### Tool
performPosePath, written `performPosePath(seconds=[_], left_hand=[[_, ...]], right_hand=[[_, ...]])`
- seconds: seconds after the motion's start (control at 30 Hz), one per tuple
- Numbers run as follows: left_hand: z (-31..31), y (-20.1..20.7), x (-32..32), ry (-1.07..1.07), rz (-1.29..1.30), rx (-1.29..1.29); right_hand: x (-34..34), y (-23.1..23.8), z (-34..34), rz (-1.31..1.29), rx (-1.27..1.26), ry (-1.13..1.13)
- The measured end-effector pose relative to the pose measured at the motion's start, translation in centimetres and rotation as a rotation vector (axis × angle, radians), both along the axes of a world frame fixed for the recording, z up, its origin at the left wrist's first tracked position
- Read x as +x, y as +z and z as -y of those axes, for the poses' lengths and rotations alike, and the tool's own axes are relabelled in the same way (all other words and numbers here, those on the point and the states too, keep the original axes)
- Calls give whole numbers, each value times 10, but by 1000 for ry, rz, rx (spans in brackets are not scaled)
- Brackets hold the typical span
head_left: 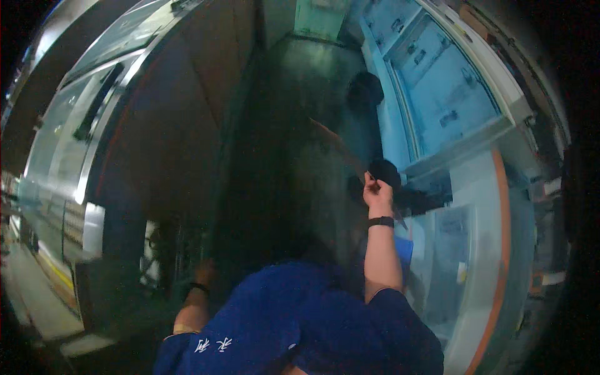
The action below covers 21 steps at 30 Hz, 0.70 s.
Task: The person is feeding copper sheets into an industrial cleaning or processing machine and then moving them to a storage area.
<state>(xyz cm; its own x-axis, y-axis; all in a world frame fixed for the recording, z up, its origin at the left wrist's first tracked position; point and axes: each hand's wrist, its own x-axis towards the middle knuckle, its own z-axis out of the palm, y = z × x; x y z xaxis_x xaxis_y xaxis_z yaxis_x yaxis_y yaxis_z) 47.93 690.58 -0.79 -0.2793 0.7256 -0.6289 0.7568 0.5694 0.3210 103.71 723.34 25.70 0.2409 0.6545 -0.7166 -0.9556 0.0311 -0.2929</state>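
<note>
Item, at nine to ten o'clock: metal-framed glass case point(59, 159), its panes set aslant. Item, at ten o'clock: tall dark-brown flat panel point(169, 119). Item, at half past seven: the wearer's left hand point(204, 271), low in shadow, dark band at the wrist, nearest the panel; from here I cannot tell whether it is open or closed. Item, at six o'clock: dark-blue short-sleeved shirt point(269, 312), white lettering on the front. Item, at twelve o'clock: dark floor point(281, 94), a pale-green door point(320, 20) at its far end. Item, at half past one: long, thin brownish strip point(332, 140), slanting down to the right hand point(378, 189). That hand, at three o'clock, black band at the wrist, has its fingers bent in and closed; whether they grip the strip I cannot tell. Item, just behind it: black rounded object point(386, 167), kind unclear. Item, at two o'clock: blue-toned glazed case point(431, 81). Item, at half past three: pale counter with orange edging point(502, 250).
</note>
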Motion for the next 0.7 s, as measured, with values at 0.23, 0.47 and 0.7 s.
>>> performPosePath(seconds=[0.23, 0.47, 0.7], left_hand=[[-305, 77, 49, 498, 346, 79], [-420, 36, 62, 49, -25, -172], [-666, -33, 24, -163, -101, -221]], right_hand=[[57, -37, -247, -52, 14, -109], [51, -39, -496, 4, 35, -73], [49, -70, -703, 8, 27, -85]])
